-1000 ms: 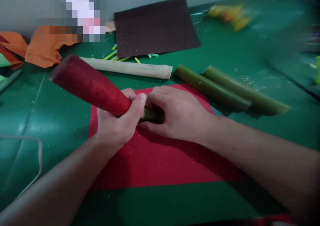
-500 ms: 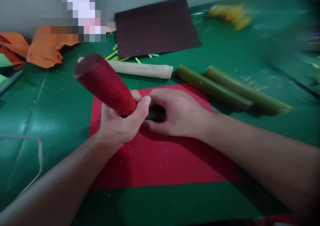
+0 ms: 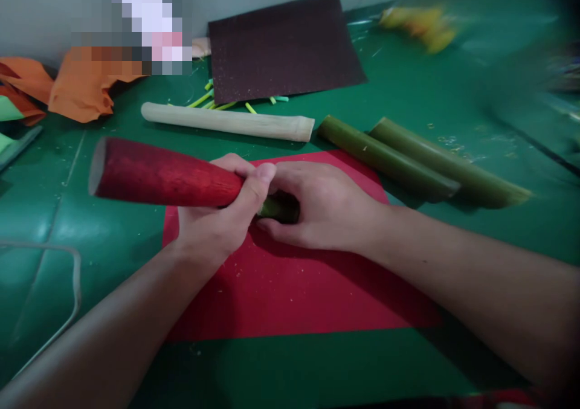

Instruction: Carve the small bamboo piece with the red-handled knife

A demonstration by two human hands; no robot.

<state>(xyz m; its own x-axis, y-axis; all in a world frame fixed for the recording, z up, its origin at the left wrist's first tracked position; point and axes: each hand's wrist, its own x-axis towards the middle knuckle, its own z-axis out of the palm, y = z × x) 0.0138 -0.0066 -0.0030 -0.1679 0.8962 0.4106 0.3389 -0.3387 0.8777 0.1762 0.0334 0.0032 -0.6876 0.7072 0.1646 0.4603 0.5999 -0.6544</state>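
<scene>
A thick red wooden handle, wide at its far end and tapering (image 3: 167, 173), is wrapped by my left hand (image 3: 222, 218), with the thumb lying along its narrow end. Whatever it joins at that end is hidden behind the fingers. Right beside it, my right hand (image 3: 328, 206) curls around a short piece of green bamboo (image 3: 283, 208), whose dark end shows between thumb and fingers. Both hands touch or nearly touch above a red sheet (image 3: 294, 294), which has small pale shavings scattered on it.
Beyond the hands lie a pale peeled bamboo stick (image 3: 226, 122) and two green bamboo pieces (image 3: 389, 158). A dark brown sheet (image 3: 281, 49) covers bits of thin green stalks. Orange paper (image 3: 81, 92) is at the far left, a white cable (image 3: 75, 282) at the near left.
The red handle has swung down and to the left, from pointing up and away to lying nearly level. My left hand has turned with it. My right hand stays in place.
</scene>
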